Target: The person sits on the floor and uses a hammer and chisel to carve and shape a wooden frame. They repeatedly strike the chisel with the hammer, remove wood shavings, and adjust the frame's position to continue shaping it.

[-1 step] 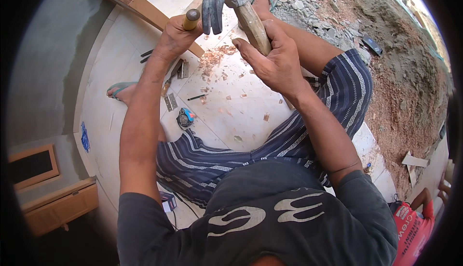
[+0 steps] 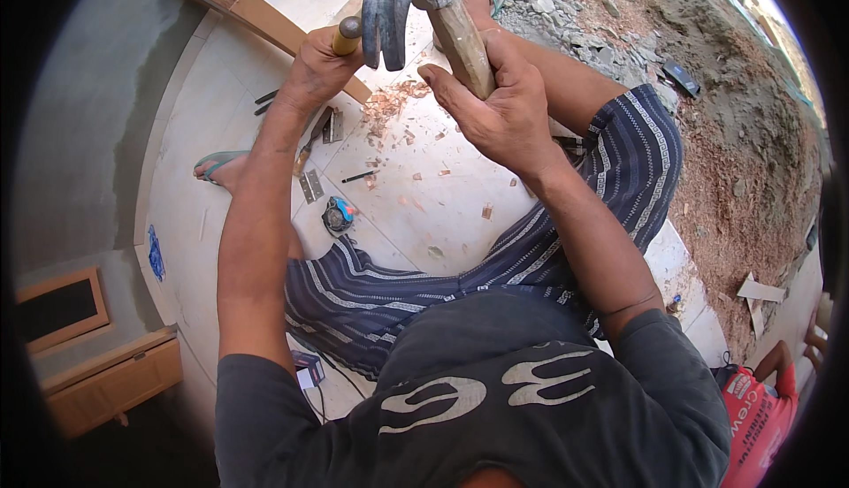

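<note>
My left hand (image 2: pixel 320 71) is closed round the yellow handle (image 2: pixel 348 37) of a chisel-like tool with a metal cap; its blade is hidden below the fist. In my right hand (image 2: pixel 511 108) is a claw hammer (image 2: pixel 462 41) with a worn wooden handle, thumb lying along it. The hammer's claw hangs just right of the capped handle, and its striking face is out of sight. Beneath both hands a wooden plank (image 2: pixel 265 24) slants across the tiles, with a recess cut near its far end. Wood chips (image 2: pixel 389 103) lie scattered by its near end.
Between my legs lie hinges (image 2: pixel 311 186), a wooden-handled chisel (image 2: pixel 303 159), a pencil (image 2: pixel 358 176) and a tape measure (image 2: pixel 338 216). Rubble (image 2: pixel 584 37) and a dirt mound (image 2: pixel 743 125) border the tiles. A person in a red shirt (image 2: pixel 756 422) is at lower right. Wooden panels (image 2: pixel 115 382) stand at left.
The hammer head has shifted slightly left, its claw a little lower and nearer the capped handle. Both hands keep their grips, and the floor items are unchanged.
</note>
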Tool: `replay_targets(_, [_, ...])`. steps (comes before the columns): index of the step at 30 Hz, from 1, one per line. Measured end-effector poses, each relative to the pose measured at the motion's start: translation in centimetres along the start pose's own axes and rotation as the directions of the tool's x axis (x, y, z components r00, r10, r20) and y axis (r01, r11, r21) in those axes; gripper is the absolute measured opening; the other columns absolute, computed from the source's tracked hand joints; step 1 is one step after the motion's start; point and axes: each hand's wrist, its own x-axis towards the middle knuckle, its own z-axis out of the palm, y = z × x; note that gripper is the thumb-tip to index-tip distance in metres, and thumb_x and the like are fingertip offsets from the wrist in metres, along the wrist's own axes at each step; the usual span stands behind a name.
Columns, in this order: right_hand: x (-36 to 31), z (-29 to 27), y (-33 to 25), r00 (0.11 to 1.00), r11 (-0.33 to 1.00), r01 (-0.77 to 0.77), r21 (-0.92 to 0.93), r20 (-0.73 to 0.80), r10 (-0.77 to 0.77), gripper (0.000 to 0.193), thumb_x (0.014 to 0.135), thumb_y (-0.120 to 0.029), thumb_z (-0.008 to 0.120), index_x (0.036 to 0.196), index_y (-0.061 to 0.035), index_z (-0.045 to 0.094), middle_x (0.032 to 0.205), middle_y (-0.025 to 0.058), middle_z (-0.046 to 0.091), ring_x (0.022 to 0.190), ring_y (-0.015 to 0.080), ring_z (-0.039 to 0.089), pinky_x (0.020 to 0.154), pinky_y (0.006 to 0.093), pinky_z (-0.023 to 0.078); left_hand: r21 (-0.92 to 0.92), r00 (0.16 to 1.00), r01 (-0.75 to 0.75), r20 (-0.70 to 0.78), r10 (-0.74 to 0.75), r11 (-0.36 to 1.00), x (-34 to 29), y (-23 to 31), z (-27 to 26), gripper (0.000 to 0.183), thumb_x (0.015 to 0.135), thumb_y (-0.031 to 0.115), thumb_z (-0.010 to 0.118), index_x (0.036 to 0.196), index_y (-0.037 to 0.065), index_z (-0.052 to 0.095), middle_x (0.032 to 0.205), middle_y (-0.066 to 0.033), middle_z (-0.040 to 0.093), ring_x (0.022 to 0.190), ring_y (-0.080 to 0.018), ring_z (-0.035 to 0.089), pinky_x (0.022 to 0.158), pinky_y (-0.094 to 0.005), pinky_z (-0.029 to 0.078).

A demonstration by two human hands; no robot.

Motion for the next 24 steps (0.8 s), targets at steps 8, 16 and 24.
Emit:
replay_targets(8, [0.7, 0.3, 1.0, 0.971, 0.795, 0.092, -0.599, 0.231, 0.062, 0.026, 0.083, -0.019, 0.071, 0.099, -0.0006, 0.062, 0.075, 0.0225, 0.07, 0.076, 0.0441, 0.07, 0.071, 0.0542, 0.056, 0.069, 0.994, -0.11, -0.009, 0.111, 0.992, -1.2, -2.2, 0.6, 0.024, 0.098, 0.024, 0.076, 0.112, 0.005, 0.072, 0.104, -0.0046, 0.075, 0.092, -0.0133, 0.067, 0.082, -0.0318, 0.057])
replay_targets(16, [1.5, 0.8, -0.1, 0.978, 0.761, 0.192, -0.619, 0.183, -0.098, 0.024, 0.083, -0.017, 0.071, 0.101, -0.0037, 0.064, 0.075, 0.0203, 0.071, 0.073, 0.0413, 0.072, 0.069, 0.0499, 0.058, 0.176, 0.987, -0.162, 0.027, 0.16, 0.971, -0.3, -4.5, -2.1, 0.015, 0.099, 0.011, 0.073, 0.113, 0.004, 0.075, 0.1, 0.0009, 0.075, 0.093, -0.0084, 0.066, 0.082, -0.0276, 0.054])
replay_targets(24, [1.1, 1.6, -1.4, 0.979, 0.851, 0.2, -0.486, 0.129, -0.156, 0.02, 0.081, -0.018, 0.071, 0.094, -0.0033, 0.067, 0.076, 0.0215, 0.071, 0.078, 0.0417, 0.073, 0.069, 0.0495, 0.058, -0.043, 0.999, -0.04, -0.022, 0.039, 0.998, -0.4, -6.0, -2.0, 0.013, 0.1, 0.009, 0.072, 0.111, 0.006, 0.077, 0.107, 0.0009, 0.075, 0.1, -0.0081, 0.065, 0.09, -0.0277, 0.053])
